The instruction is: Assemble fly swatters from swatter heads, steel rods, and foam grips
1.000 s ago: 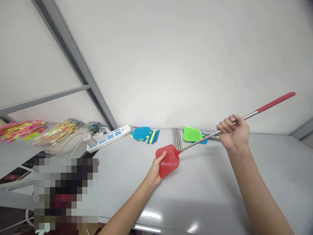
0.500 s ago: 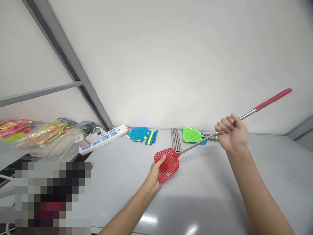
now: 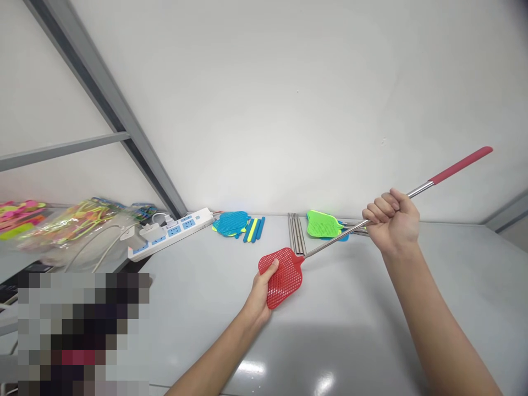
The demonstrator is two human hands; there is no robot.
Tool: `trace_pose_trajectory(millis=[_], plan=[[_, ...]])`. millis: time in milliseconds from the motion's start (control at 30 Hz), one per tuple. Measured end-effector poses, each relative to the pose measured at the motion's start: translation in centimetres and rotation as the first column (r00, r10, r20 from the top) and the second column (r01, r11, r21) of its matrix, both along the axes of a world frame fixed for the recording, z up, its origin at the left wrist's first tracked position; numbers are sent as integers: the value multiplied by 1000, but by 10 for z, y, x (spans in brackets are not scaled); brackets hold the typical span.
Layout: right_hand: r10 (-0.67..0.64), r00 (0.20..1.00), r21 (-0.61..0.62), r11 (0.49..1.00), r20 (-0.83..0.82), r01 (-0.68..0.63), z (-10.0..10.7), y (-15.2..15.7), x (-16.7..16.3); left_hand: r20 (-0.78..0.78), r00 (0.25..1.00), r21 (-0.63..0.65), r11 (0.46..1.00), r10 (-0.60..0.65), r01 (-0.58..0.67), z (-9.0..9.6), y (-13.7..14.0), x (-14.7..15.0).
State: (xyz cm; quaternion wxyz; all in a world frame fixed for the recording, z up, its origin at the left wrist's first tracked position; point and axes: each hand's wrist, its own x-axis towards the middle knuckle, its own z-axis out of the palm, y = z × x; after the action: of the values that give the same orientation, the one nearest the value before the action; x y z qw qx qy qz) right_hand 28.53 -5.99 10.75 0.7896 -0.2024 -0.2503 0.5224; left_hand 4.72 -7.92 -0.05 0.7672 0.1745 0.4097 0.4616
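A fly swatter with a red perforated head, a metal rod and a dark red grip is held slantwise above the table. My left hand pinches the head's left edge, thumb on top and fingers underneath, mostly hidden. Around the metal rod, my right hand is closed in a fist, below the red grip that points up to the right. Behind the red head lie several metal rods. A green swatter head rests on a blue one near the wall.
Blue swatter heads and several blue and yellow grips lie along the wall. A white power strip with plugs stands at the left, near plastic bags of colourful items. A grey metal frame rises at left.
The view has shifted slightly. Both hands keep their hold on the swatter, which stays nearly in the same position.
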Motion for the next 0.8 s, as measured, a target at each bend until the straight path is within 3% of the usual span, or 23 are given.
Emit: trace_pose_trajectory(millis=[800], plan=[[134,985,84,989,-105,-125,-4,1,8,22,999,68,997,-37,35,-8,-3,1]])
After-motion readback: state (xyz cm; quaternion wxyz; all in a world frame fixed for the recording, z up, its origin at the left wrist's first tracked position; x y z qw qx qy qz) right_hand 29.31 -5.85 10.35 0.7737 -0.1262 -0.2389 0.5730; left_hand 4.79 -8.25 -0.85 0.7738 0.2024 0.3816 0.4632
